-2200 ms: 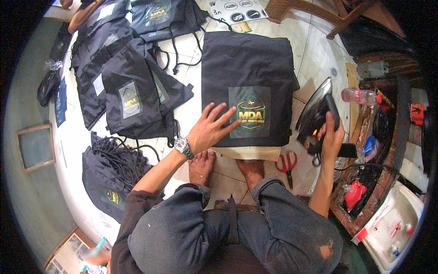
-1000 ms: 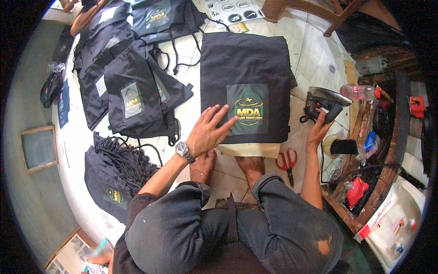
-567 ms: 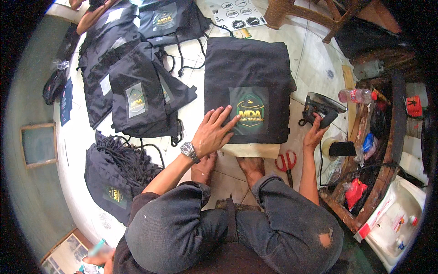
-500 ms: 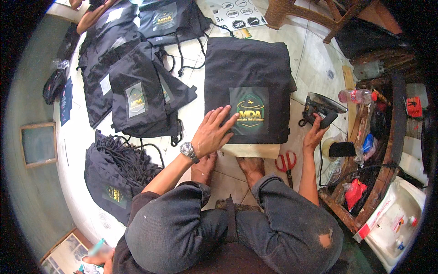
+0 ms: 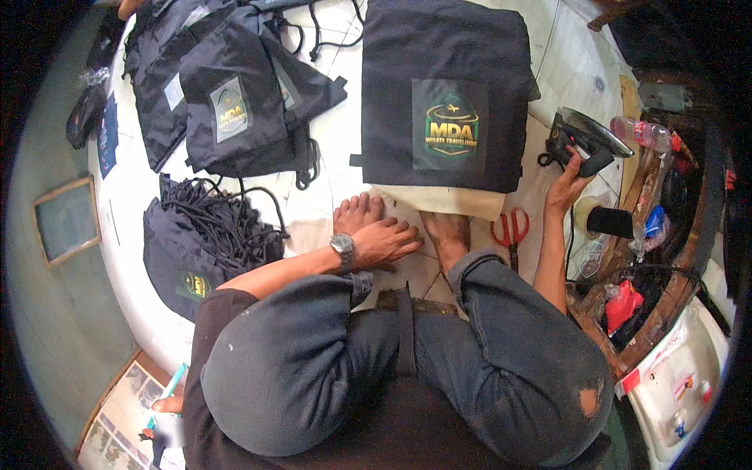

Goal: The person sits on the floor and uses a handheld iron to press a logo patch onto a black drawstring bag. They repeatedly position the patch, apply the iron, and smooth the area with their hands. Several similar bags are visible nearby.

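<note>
My left hand (image 5: 384, 241), with a wristwatch on the wrist, is open and palm down over my left foot, its fingers stretched out. It sits just short of a black drawstring bag (image 5: 439, 47) that lies flat in front of me. On the bag is a clear film patch (image 5: 450, 125) with a gold and green printed emblem. Pale backing (image 5: 478, 205) shows under its near edge. To the right of the bag, my right hand (image 5: 565, 188) grips the handle of a dark clothes iron (image 5: 587, 137), whose soleplate faces away from me.
Black bags (image 5: 235, 125) lie overlapped at left, above a bag with bunched cords (image 5: 211, 235). Red-handled scissors (image 5: 511, 231) lie near my right foot. A tape roll (image 5: 587, 215), plastic bottle (image 5: 638, 133) and wooden frame (image 5: 619, 337) stand at right. Another person's hand (image 5: 168, 403) shows lower left.
My left hand has come off the bag and back toward me, over my foot. The iron stays in my right hand. The view has shifted, so the bag appears higher.
</note>
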`<state>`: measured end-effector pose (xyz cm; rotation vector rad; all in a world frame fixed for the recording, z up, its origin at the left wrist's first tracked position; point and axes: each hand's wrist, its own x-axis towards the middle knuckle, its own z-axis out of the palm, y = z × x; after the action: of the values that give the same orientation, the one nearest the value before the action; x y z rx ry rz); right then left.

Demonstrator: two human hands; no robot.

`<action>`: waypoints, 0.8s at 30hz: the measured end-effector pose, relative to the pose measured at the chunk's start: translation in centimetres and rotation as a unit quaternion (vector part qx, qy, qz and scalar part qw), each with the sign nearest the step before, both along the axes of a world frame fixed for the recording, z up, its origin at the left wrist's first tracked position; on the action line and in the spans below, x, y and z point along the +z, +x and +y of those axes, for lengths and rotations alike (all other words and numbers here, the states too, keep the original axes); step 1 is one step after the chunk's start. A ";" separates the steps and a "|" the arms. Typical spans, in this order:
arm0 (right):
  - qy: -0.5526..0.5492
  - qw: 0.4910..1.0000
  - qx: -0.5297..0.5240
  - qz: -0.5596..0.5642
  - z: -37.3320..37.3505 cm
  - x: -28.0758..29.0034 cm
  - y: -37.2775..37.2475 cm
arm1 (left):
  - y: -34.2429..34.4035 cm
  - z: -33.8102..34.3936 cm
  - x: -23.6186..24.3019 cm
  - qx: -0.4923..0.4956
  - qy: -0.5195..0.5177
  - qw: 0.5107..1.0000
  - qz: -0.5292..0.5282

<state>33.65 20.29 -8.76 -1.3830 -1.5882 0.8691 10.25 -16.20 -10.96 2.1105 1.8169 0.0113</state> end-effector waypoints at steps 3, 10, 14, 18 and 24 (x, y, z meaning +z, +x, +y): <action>-0.012 1.000 -0.015 0.001 0.2 0.1 -0.6 | 0.4 -1.0 -1.0 0.105 -0.041 0.993 -0.016; -0.014 1.000 -0.008 0.006 0.0 0.3 -0.7 | -1.3 2.4 7.0 0.293 -0.140 0.945 0.018; 0.008 1.000 0.001 -0.004 0.1 0.5 -0.4 | -6.9 6.0 12.1 0.111 -0.164 0.901 -0.387; -0.009 0.999 0.008 -0.039 0.6 1.0 -0.7 | -10.1 13.0 14.6 0.264 -0.054 0.818 -0.508; 0.021 1.000 0.000 -0.014 0.5 2.4 -1.7 | -9.4 15.0 11.9 0.256 0.120 0.923 -0.260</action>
<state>32.00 20.82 -6.36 -1.3723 -1.6180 0.8155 0.85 -1.24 0.89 1.4911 2.0173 0.8749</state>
